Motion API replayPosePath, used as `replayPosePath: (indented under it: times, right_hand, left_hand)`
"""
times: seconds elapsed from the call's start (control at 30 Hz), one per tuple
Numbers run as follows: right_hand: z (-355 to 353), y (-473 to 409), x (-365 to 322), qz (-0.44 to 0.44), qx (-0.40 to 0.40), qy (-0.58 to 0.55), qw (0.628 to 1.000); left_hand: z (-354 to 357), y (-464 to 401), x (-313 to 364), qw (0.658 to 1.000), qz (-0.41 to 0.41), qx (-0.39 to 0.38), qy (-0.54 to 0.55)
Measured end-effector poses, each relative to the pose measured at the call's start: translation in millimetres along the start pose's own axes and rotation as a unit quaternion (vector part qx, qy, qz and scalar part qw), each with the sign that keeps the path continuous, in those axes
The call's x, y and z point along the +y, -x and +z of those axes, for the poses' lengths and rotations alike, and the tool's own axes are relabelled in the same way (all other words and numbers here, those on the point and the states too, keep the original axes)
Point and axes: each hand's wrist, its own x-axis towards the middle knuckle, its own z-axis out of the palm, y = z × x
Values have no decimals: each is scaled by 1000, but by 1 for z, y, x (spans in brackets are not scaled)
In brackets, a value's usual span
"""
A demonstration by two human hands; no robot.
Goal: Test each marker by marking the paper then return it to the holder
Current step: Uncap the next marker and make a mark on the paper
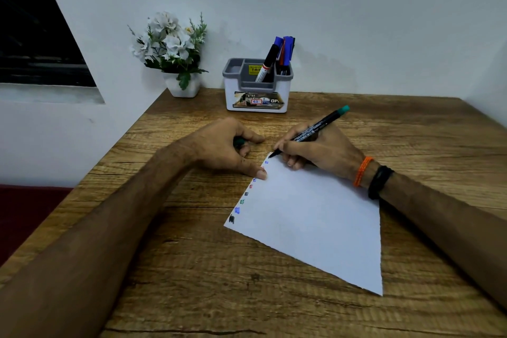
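While a wooden table [192, 269] fills the lower two-thirds of the frame, a white sheet of paper [315, 222] lies angled at centre right, a column of small coloured test marks [241, 202] running down its left edge. The person's right hand [321, 152], at centre right, grips a black marker [310, 132] with a teal end, fingers pinched narrowly around the barrel and the tip touching the paper's top corner. The left hand [227, 148], at centre, is curled around a green cap [239, 142], its thumb pressing the paper's left edge. At upper centre, against the wall, a white and grey holder [258, 96] contains several markers [277, 55], black, blue and red, standing tilted in its right compartments. A white pot of pale artificial flowers [171, 46] sits to the holder's left. Orange and black bands [370, 175] circle the right wrist.
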Motion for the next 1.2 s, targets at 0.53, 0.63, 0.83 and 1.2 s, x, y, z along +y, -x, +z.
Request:
replayPosePath:
  times: [0.53, 0.63, 0.83, 1.2]
  right_hand:
    - [-2, -3, 3, 4, 0, -11, 1000]
    - [-1, -3, 2, -3, -8, -1, 1000]
    - [0, -3, 2, -7, -1, 0, 1000]
    - [-2, -3, 4, -19, -1, 9, 1000]
  left_hand:
    - [0, 1, 1, 1000, 0, 3, -1]
    - [0, 0, 1, 1000, -2, 1, -1]
    - [0, 1, 1, 1000, 5, 2, -2]
    - [1, 0, 0, 1000, 9, 0, -1]
